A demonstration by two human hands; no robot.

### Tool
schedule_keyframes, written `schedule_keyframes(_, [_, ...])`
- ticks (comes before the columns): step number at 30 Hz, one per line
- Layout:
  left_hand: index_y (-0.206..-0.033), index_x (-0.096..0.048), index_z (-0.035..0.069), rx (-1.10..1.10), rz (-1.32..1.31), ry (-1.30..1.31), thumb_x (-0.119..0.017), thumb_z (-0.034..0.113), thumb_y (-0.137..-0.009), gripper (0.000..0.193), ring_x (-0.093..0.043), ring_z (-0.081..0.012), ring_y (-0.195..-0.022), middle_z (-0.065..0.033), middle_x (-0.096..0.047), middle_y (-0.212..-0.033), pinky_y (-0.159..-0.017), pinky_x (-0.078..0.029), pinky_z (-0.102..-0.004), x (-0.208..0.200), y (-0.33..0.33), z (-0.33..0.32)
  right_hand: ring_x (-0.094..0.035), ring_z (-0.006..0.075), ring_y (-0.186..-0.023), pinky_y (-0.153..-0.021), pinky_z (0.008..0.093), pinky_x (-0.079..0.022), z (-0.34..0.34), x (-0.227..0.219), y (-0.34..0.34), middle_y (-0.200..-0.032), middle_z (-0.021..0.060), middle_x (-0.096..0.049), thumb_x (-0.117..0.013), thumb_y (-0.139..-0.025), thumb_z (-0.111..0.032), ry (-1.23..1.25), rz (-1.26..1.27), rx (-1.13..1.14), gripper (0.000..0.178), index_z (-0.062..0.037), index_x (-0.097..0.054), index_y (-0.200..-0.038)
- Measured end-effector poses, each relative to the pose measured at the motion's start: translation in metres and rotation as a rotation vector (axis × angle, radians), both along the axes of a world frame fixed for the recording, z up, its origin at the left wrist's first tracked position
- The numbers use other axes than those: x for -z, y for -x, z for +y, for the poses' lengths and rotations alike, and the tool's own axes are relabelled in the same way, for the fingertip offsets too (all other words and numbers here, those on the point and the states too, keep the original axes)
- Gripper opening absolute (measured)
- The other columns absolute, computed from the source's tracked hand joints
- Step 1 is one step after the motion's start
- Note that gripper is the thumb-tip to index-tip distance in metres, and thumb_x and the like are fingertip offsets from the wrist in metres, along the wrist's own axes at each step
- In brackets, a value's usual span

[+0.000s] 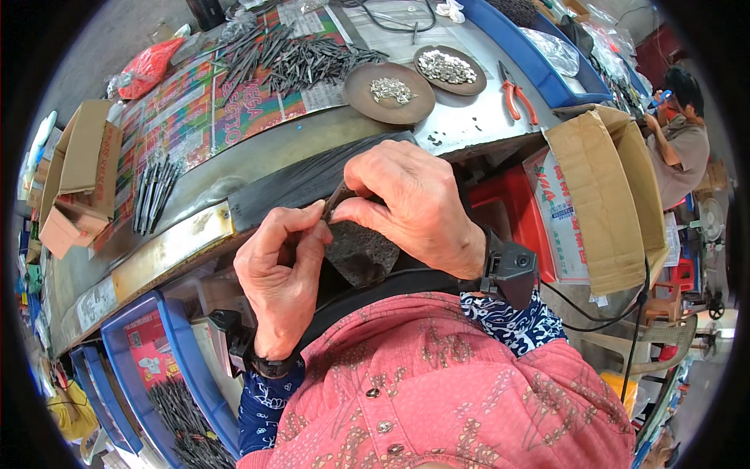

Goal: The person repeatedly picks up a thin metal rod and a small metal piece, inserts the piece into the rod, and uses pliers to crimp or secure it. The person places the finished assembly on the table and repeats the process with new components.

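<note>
Because both hands meet just off the near edge of the worktop (488, 105), the thin dark piece (336, 197) sits right in front of the torso, probably for a close look; fingers cover most of it, exact kind can't be told. Left hand (281, 258): thumb and forefinger pinching it from the left, likely steadying. Right hand (418, 199): thumb and forefinger closed on it from the right, other fingers curled in, seemingly for fine control. Near brown dish (363, 95) holds small silvery parts, far brown dish (461, 90) beside it holds rounder silvery ones; separate dishes presumably stop mixing, raised rims stop rolling. Red-handled pliers (512, 92) lie right of the dishes, handles toward the person, so easy to grab. Big heap of slender black pieces (312, 66) at the far side, smaller bunch (155, 195) at left, roughly lined up, maybe for counting. Blue bin (191, 359), near left below the worktop, holds more black pieces, probably to save top space. Open cardboard box (617, 211) at right.
</note>
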State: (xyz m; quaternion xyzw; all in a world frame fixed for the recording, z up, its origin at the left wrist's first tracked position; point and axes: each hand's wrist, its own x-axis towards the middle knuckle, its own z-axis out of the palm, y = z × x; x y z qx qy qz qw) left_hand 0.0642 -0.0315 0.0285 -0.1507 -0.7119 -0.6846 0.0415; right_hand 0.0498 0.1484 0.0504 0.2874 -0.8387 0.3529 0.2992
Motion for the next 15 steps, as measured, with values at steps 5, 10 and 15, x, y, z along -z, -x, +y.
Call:
schedule_keyframes(5, [-0.103,-0.064,0.0,0.014,-0.172,-0.251,-0.06,-0.001,-0.091,0.012,-0.05,-0.0018,-0.062,-0.0017,-0.063,-0.077,-0.053,-0.039,-0.016,0.003,-0.003,0.006,-0.057,0.0311,-0.07,-0.062,0.0393,-0.046,-0.008,0.009,-0.001,-0.075,0.0101,-0.055,-0.07,-0.074,-0.003,0.221,-0.156,-0.106,0.018,-0.0041,-0.054,-0.082])
schedule_keyframes(10, [-0.103,-0.063,0.001,0.024,-0.189,-0.386,-0.06,0.001,-0.092,0.011,-0.049,-0.0027,-0.059,-0.0022,-0.064,-0.077,-0.051,-0.037,-0.0166,0.008,-0.002,0.007,-0.058,0.0301,-0.069,-0.062,0.0383,-0.048,-0.021,0.021,-0.002,-0.077,0.0103,-0.058,-0.068,-0.076,0.0,0.193,0.028,-0.042,0.017,-0.0023,-0.056,-0.088])
schedule_keyframes(15, [-0.103,-0.063,0.001,0.023,-0.197,-0.422,-0.06,0.001,-0.092,0.011,-0.048,-0.0029,-0.058,-0.002,-0.064,-0.077,-0.05,-0.036,-0.0167,0.012,-0.003,0.007,-0.057,0.0252,-0.059,-0.053,0.0324,-0.046,-0.028,0.03,0.0,-0.075,0.0088,-0.06,-0.072,-0.073,0.004,0.146,0.196,0.044,0.022,-0.0018,-0.059,-0.089])
